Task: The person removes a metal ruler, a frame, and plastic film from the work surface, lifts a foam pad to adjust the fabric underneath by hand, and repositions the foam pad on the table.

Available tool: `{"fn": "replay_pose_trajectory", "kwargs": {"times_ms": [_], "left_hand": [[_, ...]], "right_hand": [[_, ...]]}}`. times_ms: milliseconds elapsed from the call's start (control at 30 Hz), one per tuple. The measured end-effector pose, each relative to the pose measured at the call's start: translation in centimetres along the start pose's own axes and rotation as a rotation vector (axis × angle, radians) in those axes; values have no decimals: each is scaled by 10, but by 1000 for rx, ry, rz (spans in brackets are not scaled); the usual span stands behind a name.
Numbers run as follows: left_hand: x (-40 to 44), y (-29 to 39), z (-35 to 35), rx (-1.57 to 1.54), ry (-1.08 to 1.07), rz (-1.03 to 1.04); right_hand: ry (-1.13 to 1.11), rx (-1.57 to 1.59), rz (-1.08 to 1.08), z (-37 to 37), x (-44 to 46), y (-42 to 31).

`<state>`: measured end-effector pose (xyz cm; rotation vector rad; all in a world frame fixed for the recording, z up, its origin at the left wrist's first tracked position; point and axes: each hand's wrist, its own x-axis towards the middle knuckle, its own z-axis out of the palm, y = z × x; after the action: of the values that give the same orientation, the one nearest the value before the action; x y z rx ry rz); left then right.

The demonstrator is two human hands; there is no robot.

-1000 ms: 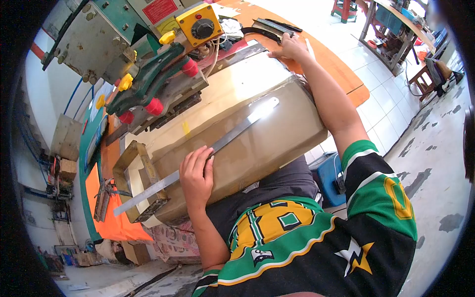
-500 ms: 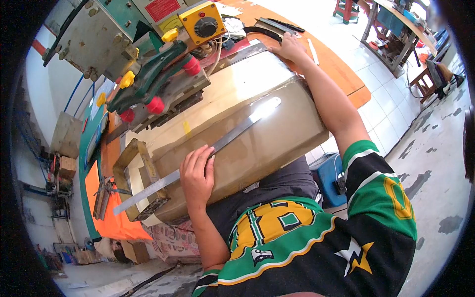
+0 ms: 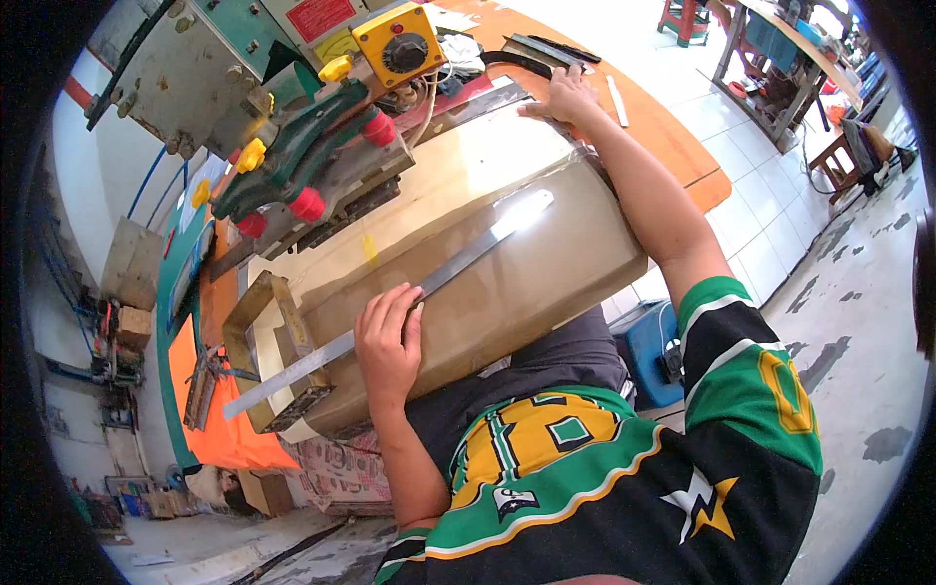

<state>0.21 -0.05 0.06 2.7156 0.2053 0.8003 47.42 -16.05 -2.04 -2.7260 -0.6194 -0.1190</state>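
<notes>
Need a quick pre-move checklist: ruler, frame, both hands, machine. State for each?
1. Left hand on metal ruler: ok, fingers lie over it.
2. Ruler lying flush on metal frame: cannot tell; it crosses the frame, but contact is unclear.
3. Ruler markings readable: not ok, glare washes out the far end.
4. Right hand free: cannot tell, fingertips are beside a metal bar.
5. Both hands clear of red-knobbed machine part: ok, visibly apart.
6. Yellow control box switched off: cannot tell.
</notes>
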Motion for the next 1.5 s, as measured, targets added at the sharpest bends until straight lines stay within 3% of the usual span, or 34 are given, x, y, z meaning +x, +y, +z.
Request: {"fn": "replay_pose_trajectory", "kwargs": {"times_ms": [400, 600, 767, 1033, 1267, 1500], "left_hand": [[0, 0, 1, -11, 0, 1], [1, 2, -1, 5, 7, 6], [0, 4, -3, -8, 7, -8], [0, 1, -2, -9, 8, -5], [-3, 2, -3, 14, 36, -21], [-5, -1, -3, 32, 39, -26]], "right_hand": [[225, -103, 98, 8, 0, -19], [147, -52, 99, 0, -2, -16], [-95, 50, -17, -11, 5, 7], [15, 107, -68, -7, 4, 11], [89, 345, -124, -8, 4, 15], [100, 323, -117, -6, 1, 8]]}}
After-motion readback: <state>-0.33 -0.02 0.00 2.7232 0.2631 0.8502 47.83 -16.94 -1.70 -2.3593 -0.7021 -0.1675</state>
